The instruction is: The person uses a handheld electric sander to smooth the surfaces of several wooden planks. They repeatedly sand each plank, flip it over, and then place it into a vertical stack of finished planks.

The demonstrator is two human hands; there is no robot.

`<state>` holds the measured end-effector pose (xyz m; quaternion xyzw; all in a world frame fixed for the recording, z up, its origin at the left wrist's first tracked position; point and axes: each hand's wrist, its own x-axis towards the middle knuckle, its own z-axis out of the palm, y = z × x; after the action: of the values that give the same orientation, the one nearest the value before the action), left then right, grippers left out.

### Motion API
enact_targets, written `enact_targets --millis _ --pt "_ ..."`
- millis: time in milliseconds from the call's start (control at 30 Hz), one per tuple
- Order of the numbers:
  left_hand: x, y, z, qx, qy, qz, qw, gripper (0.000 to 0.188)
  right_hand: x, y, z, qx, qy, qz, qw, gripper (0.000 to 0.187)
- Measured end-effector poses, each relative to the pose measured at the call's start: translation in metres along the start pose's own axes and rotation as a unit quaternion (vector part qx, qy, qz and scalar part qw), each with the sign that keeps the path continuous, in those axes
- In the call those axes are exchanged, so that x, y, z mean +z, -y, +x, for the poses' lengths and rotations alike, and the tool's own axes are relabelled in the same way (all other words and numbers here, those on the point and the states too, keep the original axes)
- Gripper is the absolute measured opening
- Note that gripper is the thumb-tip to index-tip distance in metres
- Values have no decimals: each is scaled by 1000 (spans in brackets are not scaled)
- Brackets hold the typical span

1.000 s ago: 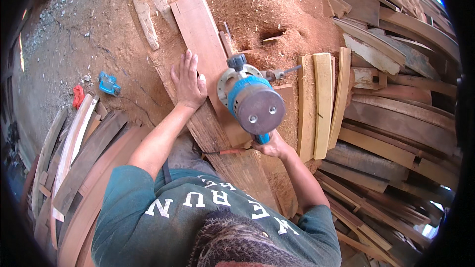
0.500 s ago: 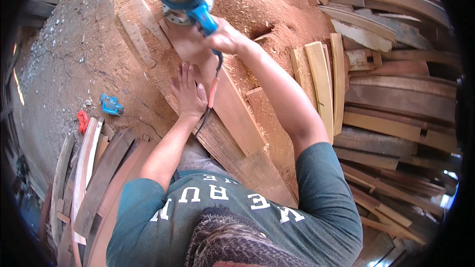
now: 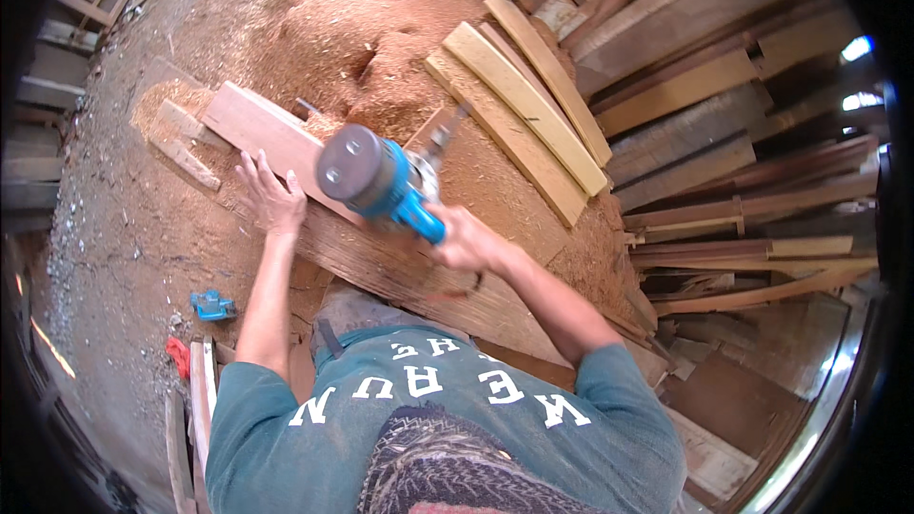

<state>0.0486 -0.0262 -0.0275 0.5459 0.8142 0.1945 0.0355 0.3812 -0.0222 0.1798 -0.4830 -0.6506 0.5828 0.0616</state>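
Observation:
A pinkish-brown board [image 3: 255, 121] lies on a long, worn plank [image 3: 347, 252] in front of me. On its far edge and side rests my left hand [image 3: 276, 200], fingers spread and nothing in it. My right hand [image 3: 464, 240] is closed round the blue handle of a router [image 3: 376, 176], which has a dark round motor top. The router is over the near part of the board and hides its near end. Metal guide parts stick out from it, blurred. Whether the bit touches the wood cannot be seen.
Sawdust and shavings [image 3: 333, 9] are heaped beyond the board. Light-coloured boards [image 3: 524, 105] lie to the right, with stacked timber [image 3: 685, 162] behind them. A small blue tool [image 3: 211, 306] and a red cloth [image 3: 178, 358] lie on the ground at left.
The router in my right hand has come nearer along the board, from its far end. My view has turned, and my left hand still rests on the board, fingers now more spread.

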Motion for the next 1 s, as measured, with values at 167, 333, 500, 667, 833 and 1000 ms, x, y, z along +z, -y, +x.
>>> enact_targets --millis 167,333,500,667,833,1000 --pt "-38 -61 56 249 277 52 927 99 10 -21 -193 193 -98 -46 975 45" --pt "-12 -132 66 367 520 258 727 103 34 -31 -325 335 -201 -39 920 50" --pt "8 -137 57 383 521 230 728 62 45 -35 -406 451 -207 -101 862 53" --pt "-51 -165 -8 429 440 164 772 66 54 -55 -450 473 -161 -196 844 54" --pt "-54 -180 -107 460 302 56 833 69 59 -70 -471 427 -108 -261 859 47" --pt "-55 -214 -187 450 247 27 858 68 66 -87 -486 381 -97 -284 875 43"
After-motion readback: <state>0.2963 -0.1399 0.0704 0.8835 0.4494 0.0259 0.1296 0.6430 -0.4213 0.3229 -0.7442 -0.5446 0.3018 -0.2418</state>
